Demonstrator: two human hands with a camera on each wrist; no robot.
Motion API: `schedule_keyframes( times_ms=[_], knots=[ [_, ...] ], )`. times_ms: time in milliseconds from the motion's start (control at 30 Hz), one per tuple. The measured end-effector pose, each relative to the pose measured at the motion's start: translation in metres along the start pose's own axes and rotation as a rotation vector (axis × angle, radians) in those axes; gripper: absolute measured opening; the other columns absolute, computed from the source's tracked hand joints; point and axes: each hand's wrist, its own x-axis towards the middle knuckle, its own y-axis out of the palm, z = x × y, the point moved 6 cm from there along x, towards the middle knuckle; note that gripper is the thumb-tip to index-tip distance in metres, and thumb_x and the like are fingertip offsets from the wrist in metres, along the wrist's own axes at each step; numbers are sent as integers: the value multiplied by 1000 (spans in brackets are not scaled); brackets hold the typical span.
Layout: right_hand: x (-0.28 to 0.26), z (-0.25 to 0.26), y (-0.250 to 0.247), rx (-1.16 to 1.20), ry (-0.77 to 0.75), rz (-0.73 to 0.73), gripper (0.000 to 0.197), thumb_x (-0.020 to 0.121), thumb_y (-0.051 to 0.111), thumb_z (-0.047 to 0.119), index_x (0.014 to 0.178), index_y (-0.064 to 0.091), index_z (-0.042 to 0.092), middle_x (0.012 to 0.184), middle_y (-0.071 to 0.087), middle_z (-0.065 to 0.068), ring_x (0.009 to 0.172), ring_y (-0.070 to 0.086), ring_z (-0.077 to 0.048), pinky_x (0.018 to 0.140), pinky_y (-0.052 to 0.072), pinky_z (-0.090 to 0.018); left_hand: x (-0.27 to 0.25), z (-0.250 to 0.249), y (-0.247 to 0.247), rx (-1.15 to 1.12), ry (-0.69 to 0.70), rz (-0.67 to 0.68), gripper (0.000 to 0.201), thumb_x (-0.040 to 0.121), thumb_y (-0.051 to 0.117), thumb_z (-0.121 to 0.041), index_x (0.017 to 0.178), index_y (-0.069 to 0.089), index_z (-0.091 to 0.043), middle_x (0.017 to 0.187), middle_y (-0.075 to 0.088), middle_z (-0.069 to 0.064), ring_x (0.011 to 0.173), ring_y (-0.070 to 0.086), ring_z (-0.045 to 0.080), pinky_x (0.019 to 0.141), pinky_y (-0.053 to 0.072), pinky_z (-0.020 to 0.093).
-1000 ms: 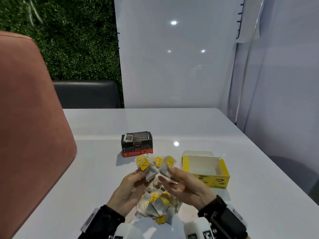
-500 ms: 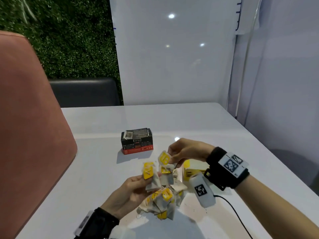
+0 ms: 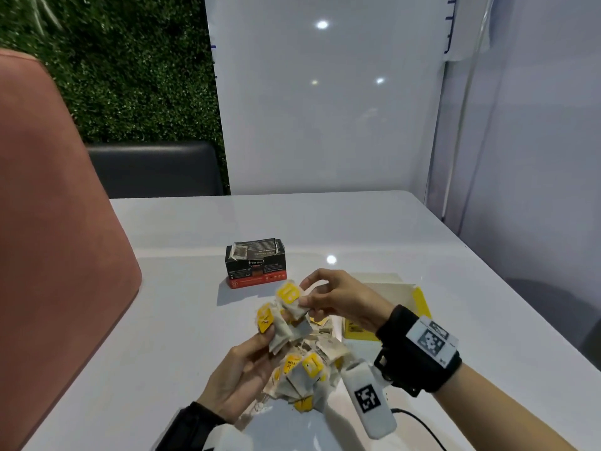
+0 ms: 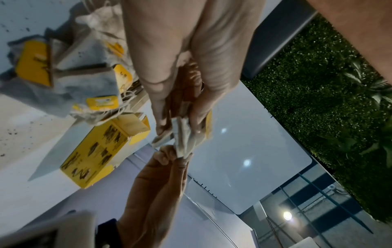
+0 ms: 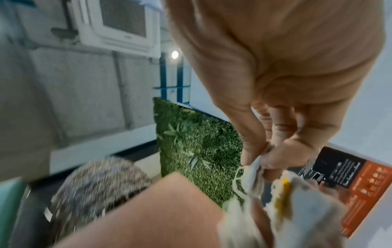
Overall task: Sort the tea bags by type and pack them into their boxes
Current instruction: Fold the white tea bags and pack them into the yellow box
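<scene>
Yellow-tagged tea bags, soft paper pouches with thin strings: you hold a small bunch [image 3: 276, 323] in your left hand [image 3: 242, 375], fingers and thumb curled round it, raised above the table [image 3: 422, 242].

Single tea bag [image 3: 290, 297], square yellow card tag on a limp pale sachet: your right hand [image 3: 338, 299] pinches its corner between thumb and fingertips, right at the top of that bunch. The left wrist view shows the pinch on the folded paper edges.

Loose pile of tea bags [image 3: 302, 375]: crumpled, strings tangled, lying on the table under both hands.

Yellow box [image 3: 419, 302]: card, lid flap open, on the table just behind your right wrist and partly hidden by it.

Black box [image 3: 256, 263]: card, red band along the base, top open with something pale showing inside, standing beyond the hands.

Step in hand, as judged: separating one yellow-tag bag from the held bunch. The next move likely calls for drawing it free without dragging the strings, then carrying it right to the yellow box. Much of the pile remains unpacked.
</scene>
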Motion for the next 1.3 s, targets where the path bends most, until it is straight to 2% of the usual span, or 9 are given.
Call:
schedule_keyframes(
  times_ms=[167,500,600,667,733,900,1000,1167,1300],
  knots=[
    [-1,0,5,-147,-66,-91,26,75,74,4,94,57,9,63,64,-8,50,57,-15,53,49,-24,1,-2,2,-116,24,50,73,25,95,-1,92,71,10,113,64,27,106,64,33,86,51,48],
    [2,-10,10,-338,-28,-138,27,76,75,16,97,63,4,68,61,-3,51,55,-10,45,43,-20,-6,-3,12,-167,65,92,70,24,95,-1,89,73,9,108,68,24,96,68,32,83,54,44],
    [3,-11,10,-425,-44,-144,18,75,76,23,81,65,11,72,61,-2,62,55,-12,47,43,-22,-9,-4,18,-114,61,131,47,46,88,-3,89,73,8,107,68,25,96,69,30,75,59,39],
    [3,-12,8,-424,-50,-164,17,73,77,22,78,65,11,75,62,-3,66,57,-14,54,47,-27,-14,-5,24,-28,69,142,24,72,67,-9,90,73,5,110,67,24,98,68,28,74,59,35],
    [3,-13,8,-409,-63,-175,16,72,77,17,76,63,11,73,62,-2,65,59,-14,59,51,-31,-14,-6,24,44,81,131,28,84,50,-9,89,74,4,108,68,24,95,69,28,73,59,34],
    [3,-14,-3,-247,-78,-242,15,78,71,7,77,57,11,72,64,-8,64,61,-20,60,53,-34,-5,-12,8,99,78,-8,27,92,43,-2,101,65,10,109,67,25,97,68,30,81,57,35],
    [3,-10,-10,-104,-81,-257,16,80,69,6,88,56,8,72,65,-9,58,61,-21,56,52,-33,-1,-14,3,106,70,-54,24,94,38,3,102,57,15,103,68,29,90,70,32,76,58,35],
    [1,-9,12,-42,-96,-175,18,82,68,7,96,57,5,73,63,-9,53,61,-14,52,51,-23,-6,-14,16,116,51,27,32,79,45,-1,105,59,11,107,65,28,101,63,38,85,53,41],
    [2,-16,23,-181,-120,-240,25,77,73,12,98,59,9,74,64,-7,59,60,-15,51,48,-24,-6,-14,24,45,44,95,34,89,32,-3,109,56,12,108,64,30,96,67,38,78,58,43]
  ],
)
